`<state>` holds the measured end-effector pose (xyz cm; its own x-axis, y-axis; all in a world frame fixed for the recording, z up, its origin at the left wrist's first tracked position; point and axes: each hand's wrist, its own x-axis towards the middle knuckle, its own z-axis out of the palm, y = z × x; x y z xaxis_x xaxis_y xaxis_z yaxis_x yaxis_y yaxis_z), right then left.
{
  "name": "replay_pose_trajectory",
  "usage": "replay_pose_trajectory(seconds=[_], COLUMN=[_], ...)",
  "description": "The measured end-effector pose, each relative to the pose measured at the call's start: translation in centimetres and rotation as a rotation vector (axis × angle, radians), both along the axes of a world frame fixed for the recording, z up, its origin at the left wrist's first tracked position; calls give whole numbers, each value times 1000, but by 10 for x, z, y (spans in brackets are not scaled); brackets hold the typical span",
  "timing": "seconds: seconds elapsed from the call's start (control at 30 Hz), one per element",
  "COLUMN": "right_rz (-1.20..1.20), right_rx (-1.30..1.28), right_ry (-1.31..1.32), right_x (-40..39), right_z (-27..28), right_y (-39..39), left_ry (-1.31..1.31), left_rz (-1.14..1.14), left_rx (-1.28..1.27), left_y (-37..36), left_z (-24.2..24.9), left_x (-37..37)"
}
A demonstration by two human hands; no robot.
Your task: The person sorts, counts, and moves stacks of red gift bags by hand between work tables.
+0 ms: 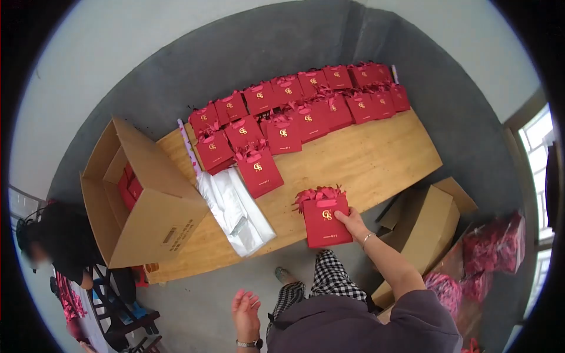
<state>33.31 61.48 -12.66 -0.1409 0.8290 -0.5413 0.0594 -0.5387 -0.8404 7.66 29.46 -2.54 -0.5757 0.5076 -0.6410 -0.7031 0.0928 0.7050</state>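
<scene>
My right hand (351,223) grips a stack of red gift bags (327,226) by its right side, thumb on the front bag. The bags have gold lettering and red ribbons along the top, and they are held upright at the near edge of the wooden table (376,165). My left hand (246,312) is raised over the floor, palm up with the fingers loosely curled and apart, holding nothing. Two long rows of similar red gift bags (310,120) stand at the back of the table, with another bag group (259,173) in front of them.
A large open carton (159,217) with red bags inside stands at the table's left end, beside white plastic sheeting (235,212). Another open carton (424,229) is at right, near clear sacks of pink-red material (494,244). A person in black (59,241) sits at far left.
</scene>
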Motion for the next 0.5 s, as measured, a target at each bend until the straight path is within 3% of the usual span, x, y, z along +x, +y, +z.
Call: replay_pose_trajectory(seconds=[0.13,0.23,0.4,0.5], right_rz=[98,134,156,225], right_rx=[38,53,104,98], right_ry=[-60,-6,149,103], right_x=[-27,-50,-90,-109], right_z=[-45,-81,-141,-148], right_y=[103,157,213,230], left_ry=[-30,-54,-159,-201], left_rz=[305,385,339,376], left_rx=[-126,-253,-367,-541], left_y=[32,38,61,98], left_z=[1,-11,-17,-5], left_x=[3,22,63,77])
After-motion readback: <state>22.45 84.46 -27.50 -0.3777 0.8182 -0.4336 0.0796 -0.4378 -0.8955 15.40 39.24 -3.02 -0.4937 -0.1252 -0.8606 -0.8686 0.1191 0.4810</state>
